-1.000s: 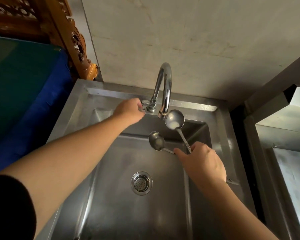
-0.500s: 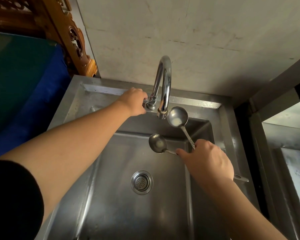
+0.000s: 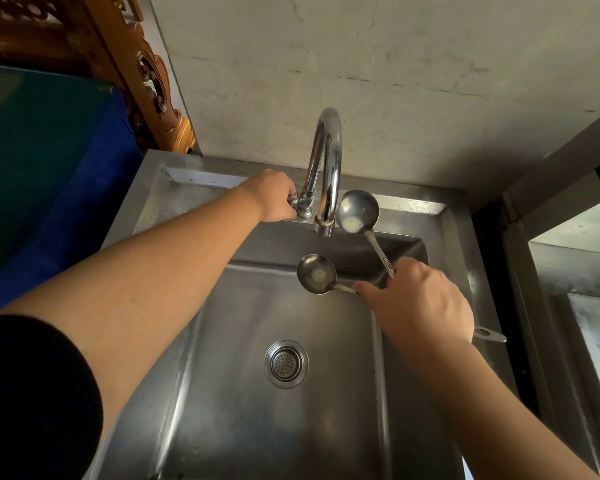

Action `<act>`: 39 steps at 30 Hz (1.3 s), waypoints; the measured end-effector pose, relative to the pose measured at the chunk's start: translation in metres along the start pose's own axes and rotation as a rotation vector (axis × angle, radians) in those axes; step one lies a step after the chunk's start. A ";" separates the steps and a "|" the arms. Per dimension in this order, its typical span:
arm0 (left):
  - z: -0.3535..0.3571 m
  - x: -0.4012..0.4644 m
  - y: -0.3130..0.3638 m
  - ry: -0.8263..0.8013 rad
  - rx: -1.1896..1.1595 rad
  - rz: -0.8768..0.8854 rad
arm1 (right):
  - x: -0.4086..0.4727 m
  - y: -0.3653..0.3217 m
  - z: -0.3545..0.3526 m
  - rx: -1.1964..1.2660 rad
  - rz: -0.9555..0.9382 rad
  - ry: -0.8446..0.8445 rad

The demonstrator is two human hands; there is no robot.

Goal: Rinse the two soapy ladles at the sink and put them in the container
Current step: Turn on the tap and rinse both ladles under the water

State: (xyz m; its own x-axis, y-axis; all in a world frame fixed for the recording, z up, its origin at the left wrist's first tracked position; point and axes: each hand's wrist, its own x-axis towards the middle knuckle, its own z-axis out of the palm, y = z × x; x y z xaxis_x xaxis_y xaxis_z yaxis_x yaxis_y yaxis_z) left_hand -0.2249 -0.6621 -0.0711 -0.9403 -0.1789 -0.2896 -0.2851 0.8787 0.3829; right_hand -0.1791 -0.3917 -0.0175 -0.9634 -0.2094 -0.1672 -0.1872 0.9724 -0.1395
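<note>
View tilted lower, left hand (image 3: 272, 199) still gripping faucet handle (image 3: 293, 201), right hand (image 3: 420, 303) holding 2 ladles (image 3: 317, 273) beside spout (image 3: 324, 230)

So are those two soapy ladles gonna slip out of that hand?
Maybe a bit. The right hand pinches both ladles by their thin, shiny metal handles, and pale soapy residue sits in the bowls, so they are probably slick. They look stiff, not bendy. The bowls stick out far, so they could twist or swing.
</note>
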 end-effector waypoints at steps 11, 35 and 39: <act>0.001 0.002 -0.004 -0.010 -0.056 -0.033 | 0.003 -0.004 0.000 -0.011 -0.009 0.009; 0.082 -0.105 0.029 0.191 -1.358 -0.313 | 0.000 -0.008 0.006 0.147 0.054 -0.091; 0.093 -0.116 0.035 0.165 -1.482 -0.365 | -0.003 -0.015 0.006 0.176 0.085 -0.154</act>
State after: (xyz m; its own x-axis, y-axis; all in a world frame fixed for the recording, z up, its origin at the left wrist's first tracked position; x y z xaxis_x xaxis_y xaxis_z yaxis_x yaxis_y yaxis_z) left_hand -0.1084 -0.5698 -0.1060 -0.7610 -0.4138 -0.4997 -0.3266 -0.4211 0.8462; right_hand -0.1719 -0.4064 -0.0209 -0.9311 -0.1542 -0.3306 -0.0574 0.9569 -0.2846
